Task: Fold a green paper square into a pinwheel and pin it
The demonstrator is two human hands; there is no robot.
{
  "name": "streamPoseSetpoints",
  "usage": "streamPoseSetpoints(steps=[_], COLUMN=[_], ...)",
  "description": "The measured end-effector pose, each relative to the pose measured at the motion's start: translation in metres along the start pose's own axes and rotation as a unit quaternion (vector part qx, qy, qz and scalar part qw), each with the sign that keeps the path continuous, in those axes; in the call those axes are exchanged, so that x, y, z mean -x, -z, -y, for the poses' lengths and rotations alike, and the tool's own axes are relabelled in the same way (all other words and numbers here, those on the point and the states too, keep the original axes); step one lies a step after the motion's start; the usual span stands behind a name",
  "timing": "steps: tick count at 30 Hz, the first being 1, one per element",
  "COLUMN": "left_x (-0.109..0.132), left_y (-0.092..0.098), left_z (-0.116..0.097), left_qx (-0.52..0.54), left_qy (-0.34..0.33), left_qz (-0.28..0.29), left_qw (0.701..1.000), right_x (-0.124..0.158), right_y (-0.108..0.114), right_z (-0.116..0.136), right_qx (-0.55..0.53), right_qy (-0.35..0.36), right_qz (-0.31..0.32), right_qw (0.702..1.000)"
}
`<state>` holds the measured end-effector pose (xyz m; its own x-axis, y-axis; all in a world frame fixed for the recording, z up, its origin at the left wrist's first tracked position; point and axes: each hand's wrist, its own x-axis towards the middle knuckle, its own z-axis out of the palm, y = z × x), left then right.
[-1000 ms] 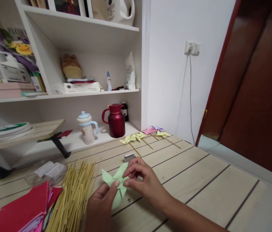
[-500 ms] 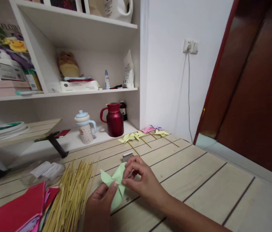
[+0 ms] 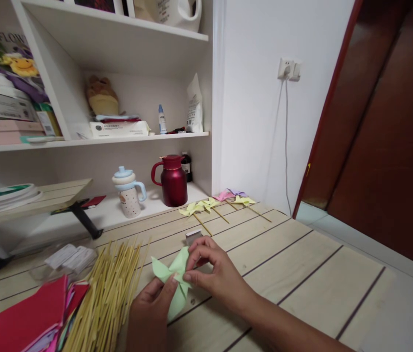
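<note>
A light green paper pinwheel (image 3: 179, 294) is held between my two hands above the wooden table. My left hand (image 3: 154, 302) grips it from the lower left, the thumb pressed near its centre. From the right, my right hand (image 3: 209, 269) pinches a blade close to the middle; whatever small thing may be between those fingertips is hidden. Just behind the right hand stands a small grey box (image 3: 193, 236). To the left lies a bundle of thin straw-coloured sticks (image 3: 105, 293), beside a stack of coloured paper (image 3: 26, 313) with red on top.
Several finished pinwheels on sticks (image 3: 211, 204) lie at the table's back edge. A red jug (image 3: 174, 183) and a speckled cup (image 3: 129, 195) stand on the low shelf behind. At left are a clear plastic bag (image 3: 63, 259) and a small raised stand (image 3: 63, 195).
Both hands keep nearly the same hold on the green pinwheel. The whole view has shifted very slightly; nothing else has visibly moved.
</note>
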<state>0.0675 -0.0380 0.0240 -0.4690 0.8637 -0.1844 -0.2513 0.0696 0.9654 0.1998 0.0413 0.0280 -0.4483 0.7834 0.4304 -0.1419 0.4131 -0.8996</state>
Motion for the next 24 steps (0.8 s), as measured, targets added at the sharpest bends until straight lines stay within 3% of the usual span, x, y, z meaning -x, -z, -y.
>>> streamPoseSetpoints(steps=[6, 13, 19, 24], left_x=[-0.003, -0.003, -0.010, -0.003], left_y=[0.000, -0.001, 0.006, 0.005], left_z=[0.003, -0.001, 0.009, 0.001], left_qx=[0.010, -0.009, -0.038, -0.049], left_qy=[0.005, -0.012, -0.041, -0.037], left_qz=[-0.011, -0.001, 0.007, -0.026], left_qw=[1.000, 1.000, 0.998, 0.998], right_x=[-0.001, 0.000, 0.001, 0.001], right_y=[0.001, 0.002, 0.002, 0.000], right_z=[0.000, 0.001, 0.001, -0.006], right_qx=[0.020, 0.007, -0.018, -0.080], right_qy=[0.003, -0.019, -0.018, -0.086], right_qz=[-0.001, 0.041, 0.053, 0.010], right_qw=[1.000, 0.999, 0.998, 0.993])
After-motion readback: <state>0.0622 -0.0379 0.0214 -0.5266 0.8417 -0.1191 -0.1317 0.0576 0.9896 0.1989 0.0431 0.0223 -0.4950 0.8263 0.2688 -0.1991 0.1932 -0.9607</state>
